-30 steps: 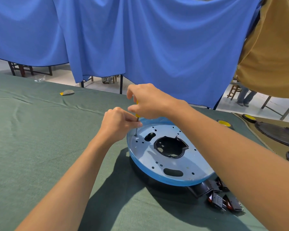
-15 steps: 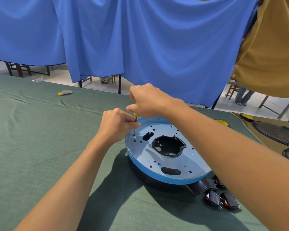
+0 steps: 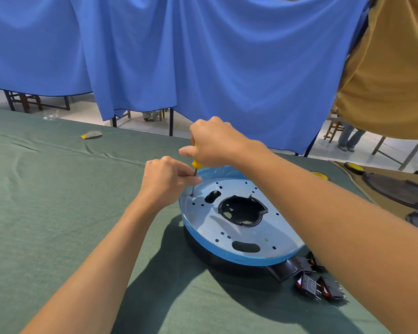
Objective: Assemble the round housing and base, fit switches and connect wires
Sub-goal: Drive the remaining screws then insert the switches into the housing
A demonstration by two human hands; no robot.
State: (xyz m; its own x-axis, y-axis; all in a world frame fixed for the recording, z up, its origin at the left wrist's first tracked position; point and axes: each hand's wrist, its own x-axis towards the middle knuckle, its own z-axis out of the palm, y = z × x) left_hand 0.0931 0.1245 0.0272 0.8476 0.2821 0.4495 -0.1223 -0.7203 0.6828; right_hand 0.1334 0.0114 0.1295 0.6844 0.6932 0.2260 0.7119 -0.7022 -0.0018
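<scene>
A round metal plate with a blue film (image 3: pixel 241 235) lies on top of a black round housing (image 3: pixel 203 251) on the green cloth. My right hand (image 3: pixel 215 143) grips the yellow handle of a screwdriver (image 3: pixel 195 168) held upright, its tip in a hole at the plate's far left edge. My left hand (image 3: pixel 165 182) pinches the screwdriver's metal shaft just above the plate. Several black and red rocker switches (image 3: pixel 320 284) lie on the cloth at the plate's near right.
The green cloth table (image 3: pixel 58 213) stretches left. A small grey and yellow piece (image 3: pixel 91 135) lies far left. Black round parts (image 3: pixel 396 191) and yellow caps (image 3: pixel 320 175) sit at the right. A blue curtain (image 3: pixel 203 56) hangs behind; a person's legs (image 3: pixel 350 137) stand beyond.
Both hands stay on the screwdriver at the same hole; my right hand has turned slightly on the handle. The view has shifted a little.
</scene>
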